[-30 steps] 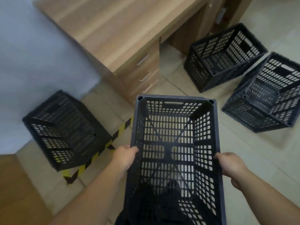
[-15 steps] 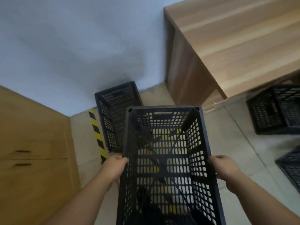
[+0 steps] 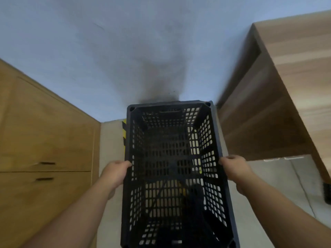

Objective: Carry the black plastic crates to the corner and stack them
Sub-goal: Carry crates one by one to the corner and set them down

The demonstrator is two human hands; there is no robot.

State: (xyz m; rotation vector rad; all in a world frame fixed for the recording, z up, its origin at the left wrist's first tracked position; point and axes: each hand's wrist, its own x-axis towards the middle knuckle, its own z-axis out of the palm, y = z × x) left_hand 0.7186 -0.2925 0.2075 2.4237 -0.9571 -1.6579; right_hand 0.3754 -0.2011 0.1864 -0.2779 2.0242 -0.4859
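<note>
Left hand [image 3: 117,170] curled over the left rim and right hand [image 3: 232,167] over the right rim of a black perforated plastic crate [image 3: 172,158], forearms outstretched, crate held open side up in the centre, nothing loose inside, far end near the pale blue wall [image 3: 125,42], yellow-and-black striped floor tape [image 3: 124,133] at its far left, wooden cabinet [image 3: 44,140] left, wooden worktop [image 3: 295,68] right.

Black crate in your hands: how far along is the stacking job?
Done: nothing visibly stacked in this view. In hand: the left hand and right hand grip the long sides of the black perforated crate, held in the corner between the wooden cabinet and desk. Left: setting it down; another dark crate edge waits at far right.
</note>
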